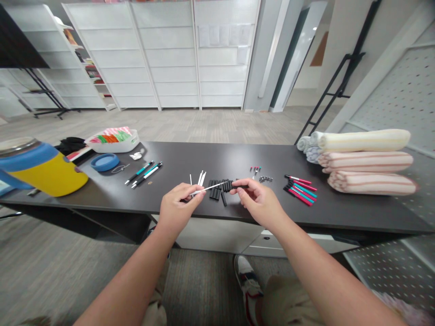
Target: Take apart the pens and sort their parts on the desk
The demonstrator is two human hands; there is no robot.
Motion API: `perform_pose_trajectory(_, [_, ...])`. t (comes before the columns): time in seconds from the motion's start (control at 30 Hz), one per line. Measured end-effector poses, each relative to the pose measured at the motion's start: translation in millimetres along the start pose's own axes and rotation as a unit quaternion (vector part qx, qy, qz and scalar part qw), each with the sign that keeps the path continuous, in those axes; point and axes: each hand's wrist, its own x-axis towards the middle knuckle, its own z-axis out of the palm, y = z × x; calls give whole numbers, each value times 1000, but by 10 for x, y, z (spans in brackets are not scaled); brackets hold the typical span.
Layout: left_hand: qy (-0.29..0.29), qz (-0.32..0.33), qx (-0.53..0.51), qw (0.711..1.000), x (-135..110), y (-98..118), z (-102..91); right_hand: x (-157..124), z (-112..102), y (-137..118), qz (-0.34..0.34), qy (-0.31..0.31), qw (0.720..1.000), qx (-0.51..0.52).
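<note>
My left hand (177,204) is closed on a white pen barrel (198,192), and a thin refill (216,185) juts from it toward the right. In my right hand (260,199), thumb and fingers pinch a small black pen grip (240,186), its end facing the refill's tip. Whether the two touch is too small to tell. Between my hands lie several loose black grips (214,190) in rows. Several white refills (202,177) rest just beyond my left fingers. Past my right hand are small coloured pen parts (255,169) and shiny metal clips (266,179).
Pink and teal pen barrels (302,190) lie right, beside rolled striped towels (370,162). Left are complete-looking pens (146,174), a blue lid (104,161), a white basket (117,144) of colourful packets, and a large yellow-blue container (47,170). The dark desk's front edge (292,222) is near me.
</note>
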Motion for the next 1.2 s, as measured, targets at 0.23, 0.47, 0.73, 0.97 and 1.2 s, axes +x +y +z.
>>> perform_pose_trajectory(0.23, [5, -2, 2, 1000, -1, 1, -1, -18, 46, -44, -37, 14, 992, -124])
perform_pose_trajectory(0.47, [-2, 1, 10, 1000, -2, -14, -6, 10, 80, -35, -131, -20, 959, -249])
perform_pose_trajectory(0.73, [-7, -3, 7, 1000, -7, -32, -10, -17, 122, -33, -145, -55, 935, -318])
perform_pose_trajectory(0.97, [-4, 0, 8, 1000, -14, -39, 2, -47, 111, -94, -156, -67, 930, -326])
perform_pose_trajectory(1.2, [-5, 2, 4, 1000, -11, -43, 2, -37, 110, -87, -154, -73, 935, -310])
